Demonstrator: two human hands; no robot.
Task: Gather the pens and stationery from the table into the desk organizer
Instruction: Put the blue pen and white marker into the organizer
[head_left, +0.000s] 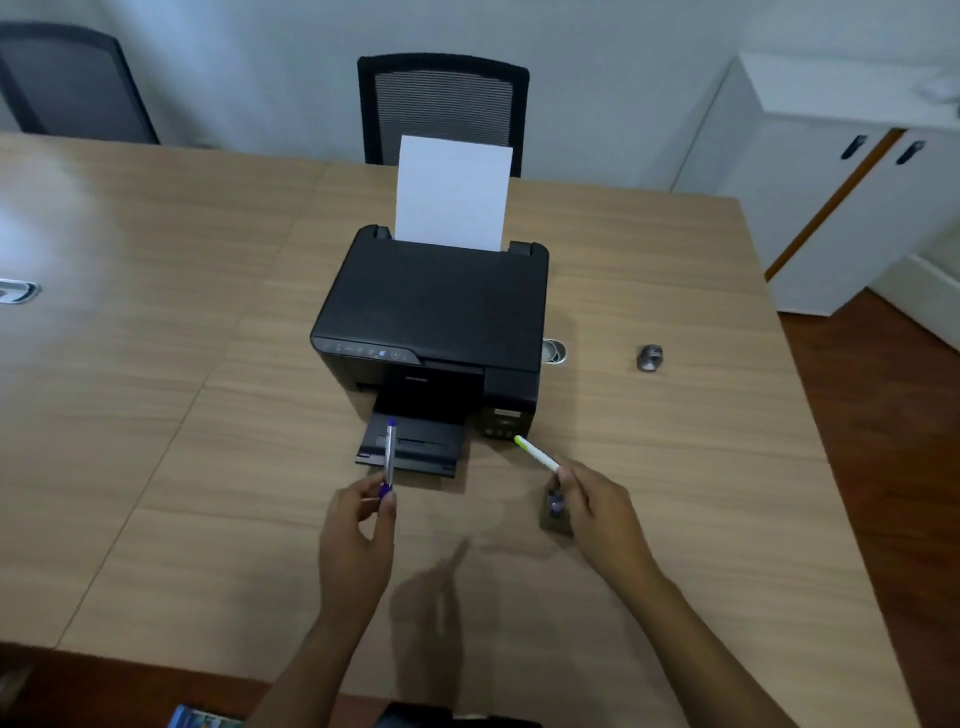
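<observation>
Two hands, left (358, 525) gripping slim blue pen (389, 452), right (597, 512) white marker (537, 455)

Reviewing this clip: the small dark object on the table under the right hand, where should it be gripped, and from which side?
Judging loosely: the small dark object sits low on the table, half hidden by the right hand, which already holds a green-tipped pen. Pinching its two exposed sides from above seems best; its exact shape is too blurred to tell.

Office mtg room: printer (431, 332), conf table (156, 415), mesh chair (444, 104).
</observation>
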